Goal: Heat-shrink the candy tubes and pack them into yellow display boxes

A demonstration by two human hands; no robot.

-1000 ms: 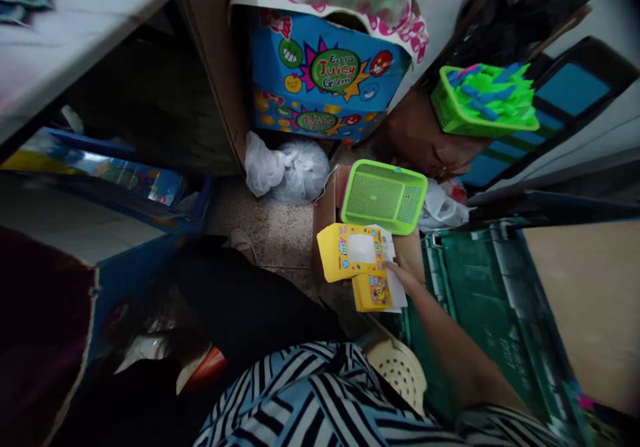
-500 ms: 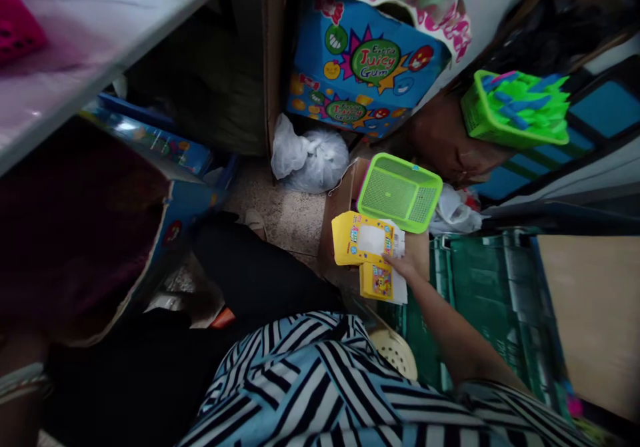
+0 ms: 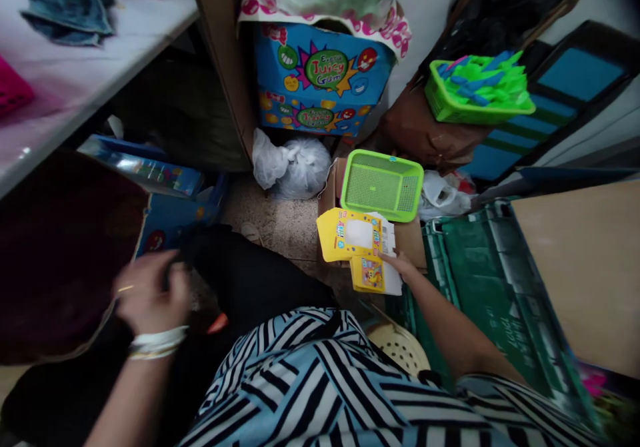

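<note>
My right hand [image 3: 399, 264] grips a stack of yellow flat printed cartons [image 3: 357, 235] by its right edge. The top carton has a white panel, and a lower flap bears a cartoon picture. Just beyond the stack, a green mesh basket [image 3: 383, 184] sits on a brown cardboard box [image 3: 411, 237] with nothing visible inside it. My left hand [image 3: 155, 294] is low on the left, over my dark-clothed leg and beside a large blue carton [image 3: 167, 224]. Motion smears its fingers, and whether it holds anything is unclear.
A green plastic crate [image 3: 493, 287] stands at the right. A knotted plastic bag [image 3: 300, 166] lies before the blue gum boxes [image 3: 320, 77]. Behind, at right, a green basket [image 3: 440, 104] holds green and blue pieces. A white table [image 3: 125, 47] edges the upper left.
My left hand has come up from the lower left corner to beside the blue carton. My right hand keeps its grip on the yellow cartons. The view has shifted.
</note>
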